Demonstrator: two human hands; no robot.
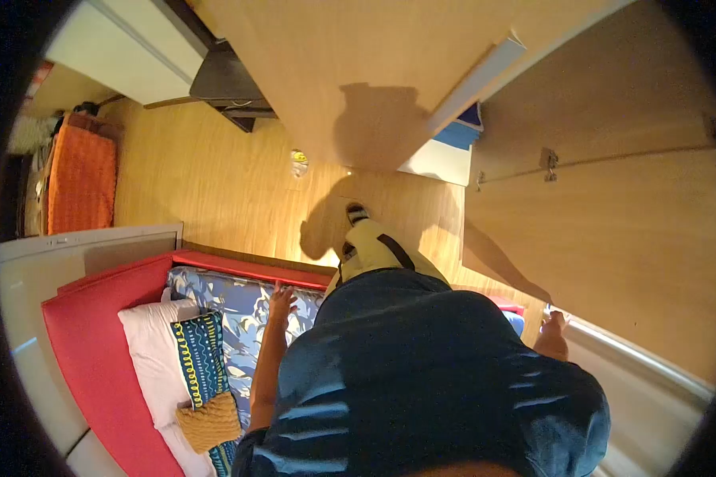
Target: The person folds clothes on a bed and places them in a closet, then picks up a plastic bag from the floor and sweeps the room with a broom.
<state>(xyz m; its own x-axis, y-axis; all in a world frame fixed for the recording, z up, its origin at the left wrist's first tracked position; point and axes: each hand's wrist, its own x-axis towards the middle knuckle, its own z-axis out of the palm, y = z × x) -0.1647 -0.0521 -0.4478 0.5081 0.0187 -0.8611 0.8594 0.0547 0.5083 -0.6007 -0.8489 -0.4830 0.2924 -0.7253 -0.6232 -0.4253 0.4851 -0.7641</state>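
Note:
My left hand [282,302] hangs over the bed with its fingers spread and nothing in them. Below it is the blue, grey and white patterned bedding [250,318] on a red bed frame [95,350]. On the right, my right hand [555,323] is at the silver-edged side of a wooden wardrobe door [597,262], its fingers bent around the edge. The door's metal edge strip [636,350] runs from that hand to the lower right. Part of the right hand's grip is hidden.
A patterned cushion [201,358], a tan cushion [208,423] and a white pillow [153,358] lie on the bed. Ahead stands another wooden panel [326,48]. Blue folded items [457,135] show beside it. A dark cabinet [231,83] and an orange-covered piece [82,179] stand left.

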